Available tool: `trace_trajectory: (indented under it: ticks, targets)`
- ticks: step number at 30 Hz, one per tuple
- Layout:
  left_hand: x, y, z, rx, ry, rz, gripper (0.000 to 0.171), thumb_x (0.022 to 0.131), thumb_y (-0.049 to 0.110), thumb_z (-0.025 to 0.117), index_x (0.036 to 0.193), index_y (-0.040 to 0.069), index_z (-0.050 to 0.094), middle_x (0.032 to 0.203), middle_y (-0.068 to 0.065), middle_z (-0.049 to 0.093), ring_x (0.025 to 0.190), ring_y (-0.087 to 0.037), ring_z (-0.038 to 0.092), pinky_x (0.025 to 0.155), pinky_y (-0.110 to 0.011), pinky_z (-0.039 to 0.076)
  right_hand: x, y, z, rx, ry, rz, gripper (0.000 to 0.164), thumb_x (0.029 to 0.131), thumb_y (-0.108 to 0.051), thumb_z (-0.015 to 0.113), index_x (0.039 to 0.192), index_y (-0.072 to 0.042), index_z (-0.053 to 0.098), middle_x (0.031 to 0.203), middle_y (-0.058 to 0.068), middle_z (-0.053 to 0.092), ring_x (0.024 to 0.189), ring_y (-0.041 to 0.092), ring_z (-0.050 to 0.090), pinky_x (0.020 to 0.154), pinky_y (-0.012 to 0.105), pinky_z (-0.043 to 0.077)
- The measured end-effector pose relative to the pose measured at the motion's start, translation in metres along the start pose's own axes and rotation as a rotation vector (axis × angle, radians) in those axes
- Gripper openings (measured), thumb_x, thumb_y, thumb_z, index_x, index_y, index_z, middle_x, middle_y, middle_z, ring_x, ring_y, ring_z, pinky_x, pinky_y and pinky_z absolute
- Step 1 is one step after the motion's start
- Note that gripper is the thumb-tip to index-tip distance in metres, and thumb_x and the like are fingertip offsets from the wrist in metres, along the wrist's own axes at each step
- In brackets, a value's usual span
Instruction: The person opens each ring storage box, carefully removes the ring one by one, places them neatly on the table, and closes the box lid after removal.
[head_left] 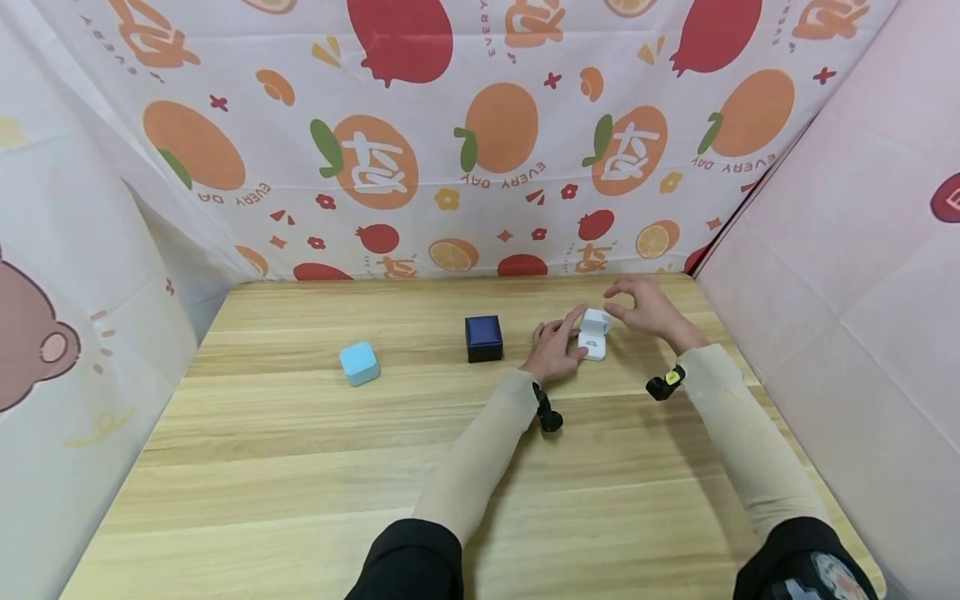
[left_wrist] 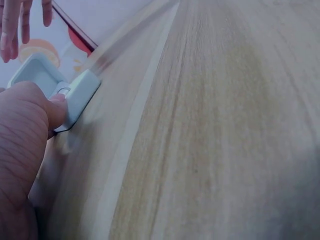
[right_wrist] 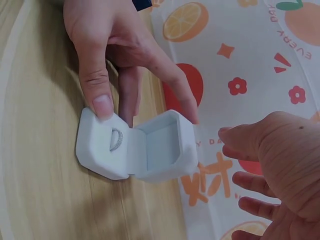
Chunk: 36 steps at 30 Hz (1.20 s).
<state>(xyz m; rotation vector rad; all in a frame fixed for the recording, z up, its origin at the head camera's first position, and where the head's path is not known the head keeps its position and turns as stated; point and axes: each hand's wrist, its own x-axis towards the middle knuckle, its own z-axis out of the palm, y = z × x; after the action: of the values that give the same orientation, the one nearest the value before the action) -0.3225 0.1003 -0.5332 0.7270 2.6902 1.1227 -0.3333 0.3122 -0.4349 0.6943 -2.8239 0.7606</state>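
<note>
A white ring box stands on the table with its lid raised. In the right wrist view a silver ring sits upright in the slot of its base. My left hand holds the box from its left side: the thumb presses on the base near the ring, and the outstretched index finger reaches to the lid. The other fingers are partly hidden behind the box. On the other side my right hand hovers apart from the lid, fingers loosely bent with nothing in them.
A dark blue box, closed, stands left of my left hand. Farther left lies a light blue rounded box. Printed cloth hangs at the table's far edge, and a pale cloth wall rises on the right.
</note>
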Motion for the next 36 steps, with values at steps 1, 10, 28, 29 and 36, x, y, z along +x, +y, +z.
trace_trajectory:
  ticks: [1, 10, 28, 29, 36]
  targets:
    - [-0.001, 0.0, 0.0, 0.0, -0.001, 0.004, 0.081, 0.101, 0.03, 0.062, 0.161, 0.046, 0.01, 0.149, -0.002, 0.059, 0.152, -0.028, 0.034, 0.128, -0.054, 0.006, -0.001, 0.0, 0.001, 0.002, -0.002, 0.004, 0.025, 0.093, -0.009, 0.07, 0.112, 0.007, 0.071, 0.119, 0.028, 0.07, 0.121, 0.047, 0.059, 0.11, 0.062, 0.039]
    - [-0.003, -0.002, 0.0, 0.031, -0.02, 0.045, 0.078, 0.104, 0.029, 0.056, 0.161, 0.049, 0.006, 0.152, -0.002, 0.056, 0.152, -0.033, 0.03, 0.127, -0.055, 0.006, -0.007, -0.005, 0.003, 0.003, -0.027, 0.021, 0.026, 0.091, -0.009, 0.073, 0.112, 0.006, 0.072, 0.132, 0.032, 0.063, 0.131, 0.05, 0.051, 0.116, 0.066, 0.026]
    - [-0.006, -0.001, -0.002, 0.105, -0.03, 0.06, 0.076, 0.105, 0.035, 0.054, 0.162, 0.046, 0.005, 0.157, 0.004, 0.05, 0.147, -0.032, 0.036, 0.125, -0.052, 0.013, -0.017, -0.004, 0.014, 0.047, -0.047, 0.023, 0.006, 0.089, -0.006, 0.075, 0.092, 0.0, 0.073, 0.132, 0.035, 0.062, 0.131, 0.053, 0.052, 0.116, 0.072, 0.024]
    - [-0.006, -0.001, -0.002, 0.105, -0.029, 0.059, 0.076, 0.105, 0.035, 0.054, 0.162, 0.046, 0.005, 0.157, 0.005, 0.05, 0.147, -0.032, 0.036, 0.125, -0.052, 0.013, -0.017, -0.004, 0.014, 0.05, -0.043, 0.02, 0.006, 0.089, -0.005, 0.075, 0.091, 0.0, 0.073, 0.131, 0.036, 0.062, 0.13, 0.054, 0.053, 0.116, 0.072, 0.025]
    - [-0.007, 0.001, -0.003, 0.097, -0.029, 0.052, 0.075, 0.104, 0.036, 0.054, 0.161, 0.047, 0.006, 0.157, 0.005, 0.049, 0.148, -0.032, 0.035, 0.126, -0.052, 0.012, -0.023, -0.001, 0.021, 0.071, -0.008, -0.027, 0.007, 0.087, -0.003, 0.076, 0.087, 0.002, 0.073, 0.121, 0.035, 0.068, 0.126, 0.055, 0.056, 0.112, 0.072, 0.031]
